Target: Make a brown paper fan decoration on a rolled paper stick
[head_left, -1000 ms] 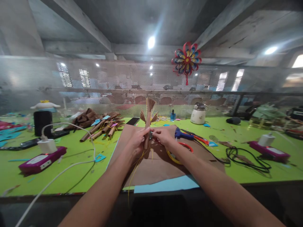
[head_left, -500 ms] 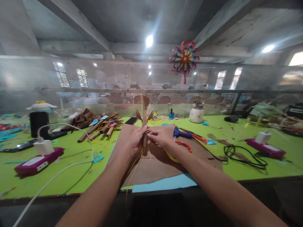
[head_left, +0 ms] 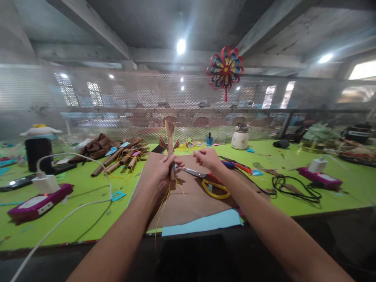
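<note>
The left hand is closed around a rolled brown-paper stick, holding it upright above the middle of the surface. The stick is a slim tube, frayed into a fringe at its top, with small pleated fans jutting out on either side lower down. Thin yellow strands trail from below the fist towards the near edge. The right hand hovers just beside the stick, apart from it, fingers loosely curled; whether it pinches anything cannot be told. Beneath both hands a matte brown paper sheet lies flat on the glossy lime-green surface, over a pale blue sheet at the near edge. Scissors with yellow and red loop handles rest on the brown sheet. More brown paper rolls are heaped towards the far left.
</note>
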Demonstrator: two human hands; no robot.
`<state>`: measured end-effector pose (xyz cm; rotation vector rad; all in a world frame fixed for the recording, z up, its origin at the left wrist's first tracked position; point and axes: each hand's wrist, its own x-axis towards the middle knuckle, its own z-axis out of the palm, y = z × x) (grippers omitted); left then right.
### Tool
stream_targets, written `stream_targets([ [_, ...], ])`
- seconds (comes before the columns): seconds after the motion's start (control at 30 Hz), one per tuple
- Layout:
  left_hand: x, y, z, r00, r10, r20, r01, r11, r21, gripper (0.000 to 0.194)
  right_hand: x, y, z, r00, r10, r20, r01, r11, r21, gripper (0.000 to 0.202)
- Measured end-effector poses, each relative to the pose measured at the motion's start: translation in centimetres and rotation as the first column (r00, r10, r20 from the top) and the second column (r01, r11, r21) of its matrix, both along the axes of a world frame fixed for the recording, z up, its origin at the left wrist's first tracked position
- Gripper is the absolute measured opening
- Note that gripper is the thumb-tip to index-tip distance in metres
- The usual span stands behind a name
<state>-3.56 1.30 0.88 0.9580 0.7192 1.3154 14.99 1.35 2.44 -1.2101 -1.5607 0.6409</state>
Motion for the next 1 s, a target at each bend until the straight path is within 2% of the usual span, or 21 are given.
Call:
stream_targets([
  [0.07,-0.2,0.2,-0.1,0.999,0.032,-0.016,-0.033,0.999,-0.011,0.008,1.6,0.3,0.7,0.999,-0.029,0.026,0.031,0.998,-0.06,0.026],
  [0.17,-0.4,0.4,-0.1,0.997,0.055,-0.062,-0.056,0.998,-0.008,0.005,3.6,0.1,1.4,0.984,-0.014,0.175,0.038,0.99,-0.132,0.02],
  [0.27,-0.3,0.0,0.2,0.992,0.058,-0.114,-0.06,0.998,-0.008,0.005,5.3,-1.0,1.3,0.941,0.036,0.336,0.007,0.992,-0.127,0.021],
  [0.37,-0.1,-0.5,0.6,0.992,0.037,-0.122,-0.041,0.999,-0.03,0.007,7.2,-2.0,0.5,0.771,0.044,0.635,0.001,0.998,-0.07,0.022],
  [0.43,0.0,-0.6,0.8,0.993,0.021,-0.116,-0.026,0.999,-0.04,0.009,8.6,-2.1,-0.1,0.676,0.009,0.737,0.061,0.996,-0.069,0.024],
  [0.5,0.0,-0.7,0.8,0.995,0.016,-0.102,-0.022,0.998,-0.051,0.012,9.7,-1.8,-0.6,0.621,-0.04,0.783,0.155,0.985,-0.073,0.025],
  [0.6,-0.1,-0.6,0.8,0.998,0.003,-0.067,-0.007,0.998,-0.057,0.017,10.6,-0.8,-1.2,0.58,-0.102,0.808,0.249,0.967,-0.057,0.026],
  [0.77,-0.2,-0.7,0.7,0.997,-0.029,-0.069,0.026,0.999,-0.036,0.02,10.6,1.1,-1.7,0.504,-0.206,0.838,0.351,0.936,0.019,0.025],
  [1.0,-0.2,-1.0,0.6,0.994,0.019,-0.11,-0.013,0.998,0.061,0.017,9.8,3.0,-3.3,0.416,-0.177,0.892,0.433,0.901,-0.024,0.036],
])
